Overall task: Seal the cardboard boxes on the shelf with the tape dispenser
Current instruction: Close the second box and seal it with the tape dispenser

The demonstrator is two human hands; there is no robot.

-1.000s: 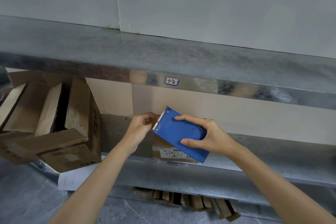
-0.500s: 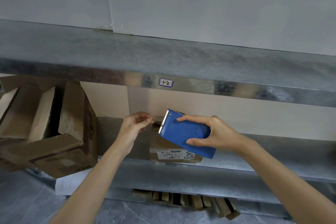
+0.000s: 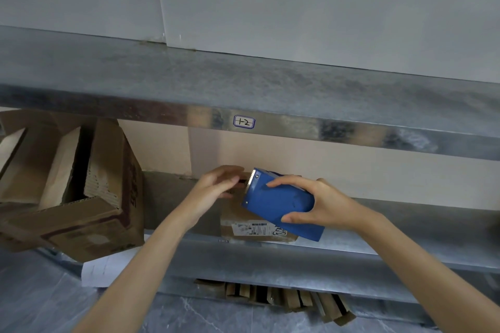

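Right grip (image 3: 322,205) clasped the blue tape dispenser (image 3: 278,204), thumb beneath and fingers over the top. Its toothed blade pointed left above a small cardboard box (image 3: 243,220) on the lower metal shelf (image 3: 270,262). Left grip (image 3: 213,189) hovered by the blade, fingers curved; whether it pinched tape could not be told. Most of the box top was hidden. A larger open cardboard box (image 3: 89,197) leaned at left, cut off by the frame. Flattened cardboard (image 3: 284,297) lay beneath the shelf on grey floor (image 3: 40,303).
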